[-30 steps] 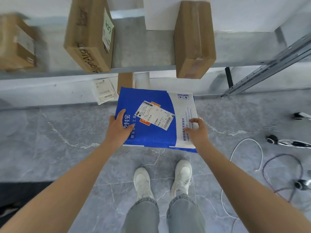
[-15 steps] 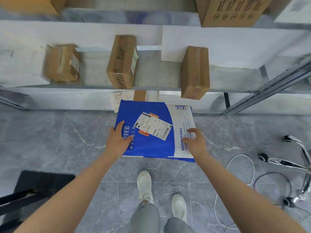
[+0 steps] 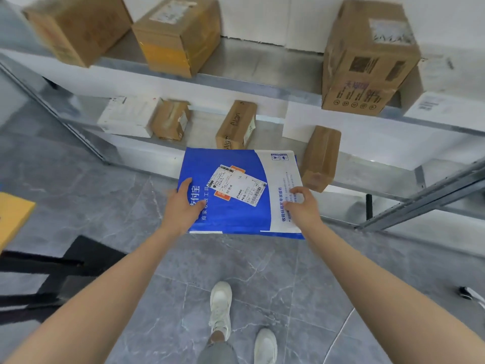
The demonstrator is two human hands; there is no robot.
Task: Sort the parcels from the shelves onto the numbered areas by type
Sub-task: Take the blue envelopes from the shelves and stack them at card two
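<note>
Blue-and-white mailer [image 3: 236, 206] held flat above grey floor, just in front of lower shelf [image 3: 262, 143]. Left hand [image 3: 181, 208] gripping left edge, right hand [image 3: 301, 208] gripping right edge. Cardboard boxes [image 3: 236, 124] behind on shelf.

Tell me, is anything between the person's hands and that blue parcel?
No. The left hand and right hand both grip the blue parcel at its sides, with nothing between. The numbered areas are out of view, so that path cannot be judged.

Blurred, edge-cropped cardboard box [image 3: 76, 27], upper left
</note>
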